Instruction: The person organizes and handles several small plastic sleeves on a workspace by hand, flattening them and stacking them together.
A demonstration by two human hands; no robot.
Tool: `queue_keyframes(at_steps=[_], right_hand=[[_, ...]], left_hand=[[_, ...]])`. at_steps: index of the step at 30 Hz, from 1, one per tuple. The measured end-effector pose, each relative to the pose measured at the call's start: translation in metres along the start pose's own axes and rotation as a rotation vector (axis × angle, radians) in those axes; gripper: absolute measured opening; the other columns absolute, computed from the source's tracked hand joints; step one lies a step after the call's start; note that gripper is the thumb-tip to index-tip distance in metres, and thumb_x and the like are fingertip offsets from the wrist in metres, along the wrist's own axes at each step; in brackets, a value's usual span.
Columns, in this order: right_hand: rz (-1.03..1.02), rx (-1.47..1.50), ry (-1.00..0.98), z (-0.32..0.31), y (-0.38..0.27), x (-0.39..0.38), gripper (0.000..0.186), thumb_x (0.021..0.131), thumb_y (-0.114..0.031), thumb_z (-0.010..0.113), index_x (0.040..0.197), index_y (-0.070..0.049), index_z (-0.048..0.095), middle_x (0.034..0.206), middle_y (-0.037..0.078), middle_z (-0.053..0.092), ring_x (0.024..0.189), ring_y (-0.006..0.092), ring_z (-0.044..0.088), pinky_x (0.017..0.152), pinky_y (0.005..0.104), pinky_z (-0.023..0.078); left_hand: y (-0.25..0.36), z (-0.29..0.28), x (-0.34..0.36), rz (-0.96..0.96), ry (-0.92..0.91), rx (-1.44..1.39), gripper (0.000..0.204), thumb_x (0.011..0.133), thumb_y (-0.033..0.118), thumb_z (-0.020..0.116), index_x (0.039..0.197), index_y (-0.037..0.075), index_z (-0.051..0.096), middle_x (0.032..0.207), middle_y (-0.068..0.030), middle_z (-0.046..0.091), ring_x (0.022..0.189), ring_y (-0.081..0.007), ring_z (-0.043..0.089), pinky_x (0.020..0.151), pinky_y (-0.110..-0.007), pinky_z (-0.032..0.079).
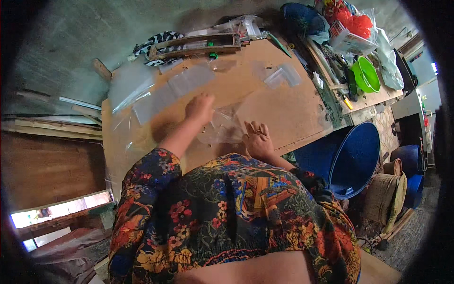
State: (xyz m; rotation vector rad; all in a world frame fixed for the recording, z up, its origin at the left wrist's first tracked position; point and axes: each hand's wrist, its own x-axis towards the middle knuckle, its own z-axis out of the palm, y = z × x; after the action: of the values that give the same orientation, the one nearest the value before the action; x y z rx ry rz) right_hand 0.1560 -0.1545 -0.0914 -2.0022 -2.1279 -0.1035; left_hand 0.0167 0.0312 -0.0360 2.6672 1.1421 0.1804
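My left hand (201, 108) is closed just above the middle of the board-topped table (293, 113), at the upper left corner of a crumpled clear plastic piece (220, 128); what it grips is unclear. My right hand (257, 136) rests at that plastic's right side, fingers bent and apart. Flat translucent sheets (172, 90) form a row behind my left hand. Longer clear plastic (130, 85) lies at the left, and smaller translucent pieces (283, 78) lie at the back right.
A wooden frame (194, 40) and patterned cloth lie along the back. At right are a green bucket (366, 75), a white crate (347, 38) with red bags, a large blue barrel (354, 161) and a woven container (383, 199). Wooden boards (52, 130) line the left.
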Motion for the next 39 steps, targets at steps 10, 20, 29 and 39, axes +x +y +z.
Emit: queue_keyframes(at_steps=[10,20,29,39], right_hand=[[0.089,0.142,-0.718,0.002,-0.017,0.03,0.031,0.079,-0.028,0.045,0.092,-0.004,0.06,0.112,0.02,0.051,0.095,0.0347,0.055,0.079,0.0455,0.043],[0.046,0.415,-0.351,0.015,0.012,0.05,0.032,0.081,-0.027,0.048,0.108,-0.012,0.054,0.116,0.014,0.05,0.104,0.0343,0.048,0.084,0.043,0.042],[0.154,0.146,-0.18,0.024,0.048,0.053,0.055,0.08,-0.044,0.047,0.128,-0.019,0.036,0.138,0.01,0.023,0.128,0.032,0.017,0.098,0.0544,0.017],[0.34,0.013,-0.17,0.027,0.103,0.092,0.046,0.085,-0.04,0.039,0.127,-0.02,0.037,0.138,0.012,0.023,0.128,0.0327,0.016,0.1,0.0575,0.01]], left_hand=[[0.054,0.033,-0.025,0.113,-0.827,0.404,0.028,0.072,0.011,0.056,0.097,0.0,0.06,0.118,-0.0109,0.049,0.102,-0.0331,0.051,0.079,-0.038,0.046],[0.014,0.07,-0.074,0.047,-0.314,0.025,0.078,0.069,0.032,0.062,0.134,0.016,0.022,0.14,-0.0171,0.008,0.127,-0.0389,0.013,0.096,-0.061,0.014],[-0.025,0.056,-0.087,0.294,-0.141,0.051,0.08,0.068,0.041,0.058,0.132,0.007,0.025,0.139,-0.0154,0.017,0.128,-0.0323,0.016,0.1,-0.052,0.011],[-0.075,0.032,-0.087,0.24,-0.229,0.188,0.08,0.064,0.044,0.059,0.132,0.015,0.029,0.14,-0.0115,0.017,0.129,-0.0303,0.015,0.101,-0.054,0.01]])
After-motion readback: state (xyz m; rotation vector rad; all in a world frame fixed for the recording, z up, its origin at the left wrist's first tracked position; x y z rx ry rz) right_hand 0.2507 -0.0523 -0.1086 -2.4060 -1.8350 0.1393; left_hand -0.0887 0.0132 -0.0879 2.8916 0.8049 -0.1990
